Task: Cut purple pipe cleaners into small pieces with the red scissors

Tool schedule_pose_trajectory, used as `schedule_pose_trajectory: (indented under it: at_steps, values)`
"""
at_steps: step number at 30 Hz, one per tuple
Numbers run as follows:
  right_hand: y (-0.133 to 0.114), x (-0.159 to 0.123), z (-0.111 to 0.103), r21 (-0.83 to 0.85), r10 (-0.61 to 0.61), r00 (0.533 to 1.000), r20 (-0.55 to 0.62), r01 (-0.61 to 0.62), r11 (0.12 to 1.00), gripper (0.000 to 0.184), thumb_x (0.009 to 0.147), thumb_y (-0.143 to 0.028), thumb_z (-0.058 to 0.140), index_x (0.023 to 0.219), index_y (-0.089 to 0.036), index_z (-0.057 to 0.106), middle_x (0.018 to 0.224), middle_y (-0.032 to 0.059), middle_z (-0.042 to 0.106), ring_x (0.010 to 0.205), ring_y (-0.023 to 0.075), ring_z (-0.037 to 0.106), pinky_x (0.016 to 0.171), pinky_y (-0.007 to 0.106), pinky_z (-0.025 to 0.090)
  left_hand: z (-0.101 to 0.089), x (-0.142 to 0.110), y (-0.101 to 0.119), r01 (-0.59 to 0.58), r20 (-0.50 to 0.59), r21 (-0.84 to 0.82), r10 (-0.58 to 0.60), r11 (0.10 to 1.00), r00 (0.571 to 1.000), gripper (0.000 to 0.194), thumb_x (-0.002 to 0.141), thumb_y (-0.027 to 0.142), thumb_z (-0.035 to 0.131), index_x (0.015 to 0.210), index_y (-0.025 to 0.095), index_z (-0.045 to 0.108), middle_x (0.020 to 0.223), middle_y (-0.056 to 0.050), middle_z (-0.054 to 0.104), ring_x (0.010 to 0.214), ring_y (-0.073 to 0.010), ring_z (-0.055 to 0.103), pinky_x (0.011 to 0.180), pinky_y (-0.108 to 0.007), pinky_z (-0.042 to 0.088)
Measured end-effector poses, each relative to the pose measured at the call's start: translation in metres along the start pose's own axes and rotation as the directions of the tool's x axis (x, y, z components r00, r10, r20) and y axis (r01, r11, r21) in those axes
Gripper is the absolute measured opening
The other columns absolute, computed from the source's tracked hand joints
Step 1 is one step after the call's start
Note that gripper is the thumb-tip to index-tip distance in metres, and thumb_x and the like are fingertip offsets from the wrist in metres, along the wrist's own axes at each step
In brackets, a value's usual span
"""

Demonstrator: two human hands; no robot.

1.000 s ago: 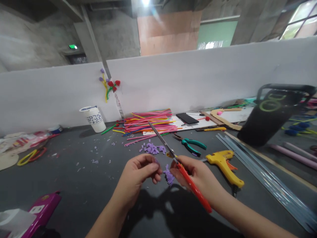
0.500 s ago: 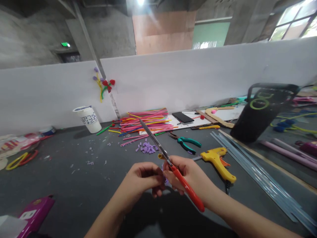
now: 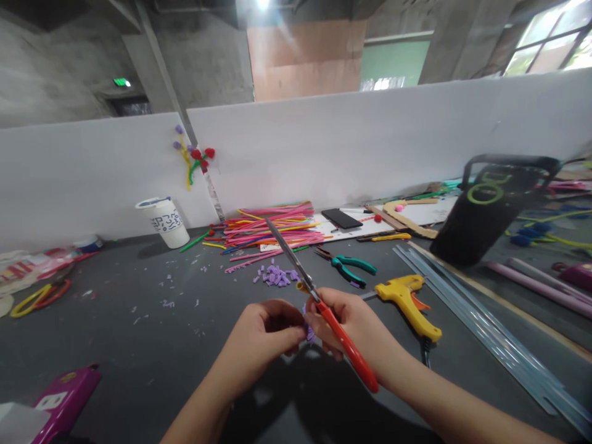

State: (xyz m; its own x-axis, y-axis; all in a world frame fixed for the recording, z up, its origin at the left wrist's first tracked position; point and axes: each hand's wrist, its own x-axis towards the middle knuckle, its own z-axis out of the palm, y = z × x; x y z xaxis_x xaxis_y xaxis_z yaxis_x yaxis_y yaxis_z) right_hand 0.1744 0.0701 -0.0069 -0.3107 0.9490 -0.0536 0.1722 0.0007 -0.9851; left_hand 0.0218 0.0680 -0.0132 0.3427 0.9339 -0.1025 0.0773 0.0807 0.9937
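My right hand [image 3: 345, 320] is closed around a pair of scissors [image 3: 349, 348] with red handles, the long blades pointing up and left. A small yellow-brown end [image 3: 302, 287] shows beside the pivot; I cannot tell what it belongs to. Facing it, my left hand [image 3: 271, 333] has thumb and fingers pinched together at a small purple fuzzy piece [image 3: 309, 333], where the fingertips of both hands nearly meet. How each hand touches that piece is partly hidden. Just beyond the blades lies a pile of short purple cut pieces [image 3: 276, 275] on the dark table.
Pink and coloured pipe cleaners [image 3: 272, 231] lie at the back beside a white cup [image 3: 169, 223]. Teal pliers [image 3: 349, 265], a yellow glue gun [image 3: 409, 302], clear glue sticks [image 3: 481, 333] and a black bottle [image 3: 490, 213] are at right. Other scissors [image 3: 39, 297] and a purple device [image 3: 67, 398] are left.
The scissors have shifted slightly, their blade tips a little to the right. My left fingers have curled in closer, and more of the purple piece shows between my hands.
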Motion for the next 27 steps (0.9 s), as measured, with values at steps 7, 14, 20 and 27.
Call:
schedule_pose_trajectory:
  at_steps: [7,14,20,27]
  values:
    - [0.003,-0.005,-0.007,-0.300,-0.155,0.988,-0.020,0.142,0.943,0.017,0.070,-0.033,0.054,0.069,-0.018,0.045,0.054,-0.0062,0.044,0.048,0.0081,0.040,0.044,0.019,0.031,-0.001,-0.001,0.004,-0.059,-0.148,-0.153,0.036,0.986,0.988,0.004,0.062,0.015,0.063,0.063,0.014,0.059,0.053,0.001,0.055,0.046,-0.0089,0.047,0.048,-0.021,0.037]
    - [0.013,-0.010,-0.011,-0.817,-0.327,0.944,0.037,0.217,0.535,0.023,0.075,-0.043,0.048,0.074,-0.020,0.045,0.061,-0.0011,0.055,0.052,0.0133,0.047,0.048,0.022,0.027,-0.011,-0.002,0.007,-0.243,-0.356,-0.434,0.083,0.867,0.931,0.007,0.061,0.011,0.064,0.066,0.016,0.061,0.057,0.003,0.056,0.049,-0.0060,0.049,0.048,-0.016,0.038]
    - [0.024,-0.005,-0.012,-0.915,-0.336,0.936,0.102,0.221,0.338,0.031,0.081,-0.046,0.036,0.077,-0.018,0.049,0.063,0.0038,0.060,0.054,0.0176,0.054,0.048,0.024,0.027,-0.014,-0.002,0.006,-0.305,-0.402,-0.472,0.106,0.827,0.909,0.008,0.063,0.010,0.064,0.069,0.015,0.063,0.060,0.002,0.058,0.051,-0.0056,0.050,0.049,-0.016,0.039]
    - [0.024,-0.005,-0.015,-0.928,-0.369,0.919,0.136,0.249,0.278,0.030,0.082,-0.041,0.035,0.079,-0.017,0.051,0.062,0.0047,0.061,0.055,0.0183,0.056,0.049,0.025,0.028,-0.014,-0.002,0.006,-0.320,-0.393,-0.495,0.121,0.808,0.912,0.009,0.063,0.011,0.065,0.069,0.017,0.066,0.057,0.003,0.058,0.050,-0.0053,0.050,0.049,-0.016,0.040]
